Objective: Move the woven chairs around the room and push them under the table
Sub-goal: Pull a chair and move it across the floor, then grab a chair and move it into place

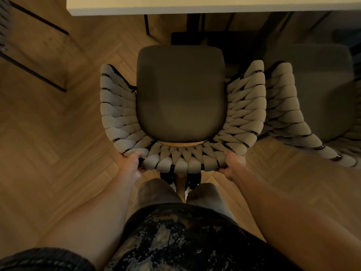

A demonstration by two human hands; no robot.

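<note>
While both hands hold the curved back of one woven chair (180, 94), the step in hand looks like the push toward the counter (195, 5), whose pale edge runs along the top of the frame. At the far upper left, part of another chair (5, 26) with thin dark legs stands on the herringbone wooden floor (48, 133), well apart from the rest. Lower and left of centre, the left hand (132, 163) curls round the woven rim where the back bends into the side, its grip pinching the padded rope band. In the centre, the held chair faces the counter; its dark seat cushion (180, 90) lies wholly in front of the counter edge, not yet under it, and the counter's dark base shows just beyond the seat front. Right of centre, the right hand (232, 165) grips the rim at the matching bend, thumb on top, fingers wrapped beneath. At the right edge, a second woven chair (289, 106) stands just beside the held one, their woven sides very near or touching; I cannot tell which.

The next move, I judge, calls for an even forward push from both hands, kept straight so the seat slides between the counter's supports and does not scrape the neighbour on the right.
</note>
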